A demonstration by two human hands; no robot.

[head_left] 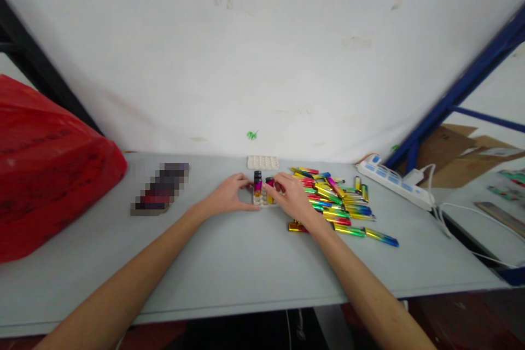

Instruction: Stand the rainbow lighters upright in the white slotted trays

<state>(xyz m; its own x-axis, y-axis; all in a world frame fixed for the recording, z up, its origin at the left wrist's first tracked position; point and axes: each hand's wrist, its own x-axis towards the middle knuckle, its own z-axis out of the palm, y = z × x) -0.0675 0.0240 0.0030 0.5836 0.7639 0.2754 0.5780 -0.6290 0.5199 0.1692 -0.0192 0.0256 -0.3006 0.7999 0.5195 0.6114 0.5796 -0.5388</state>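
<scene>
Upright yellow metallic lighter (269, 195) at cream gridded tray (263, 202)
Nearer right hand (293, 196) pinches it; left hand (228, 193) opposite, fingers spread.

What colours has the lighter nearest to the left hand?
Black top, then purple turning orange; the lighter shows in head view.

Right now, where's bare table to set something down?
Towards the table's front edge: between your left forearm and right forearm, or left forearm and red bag. Crowded: right of the tray, where lighters lie near the power strip.
</scene>
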